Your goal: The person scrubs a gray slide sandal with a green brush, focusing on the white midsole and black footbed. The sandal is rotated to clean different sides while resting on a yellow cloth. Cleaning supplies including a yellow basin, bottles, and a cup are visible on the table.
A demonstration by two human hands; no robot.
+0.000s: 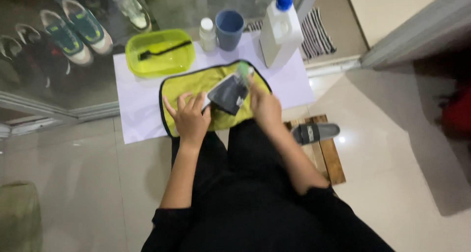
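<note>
My left hand (190,115) rests fingers spread on a yellow-green cloth (189,88) with a black edge, steadying the near end of a dark grey shoe (228,92) with a white sole that lies on the cloth. My right hand (265,107) is closed around a blurred greenish brush (244,71) held against the shoe's far side. The cloth lies on a white sheet (132,110) spread on the tiled floor.
A yellow-green basin (159,52) with a black brush in it, a small white bottle (208,34), a blue cup (229,29) and a large white jug (280,31) with a blue cap stand behind. A grey slipper (315,132) lies on a wooden stool (329,156). Sneakers (73,31) sit at left.
</note>
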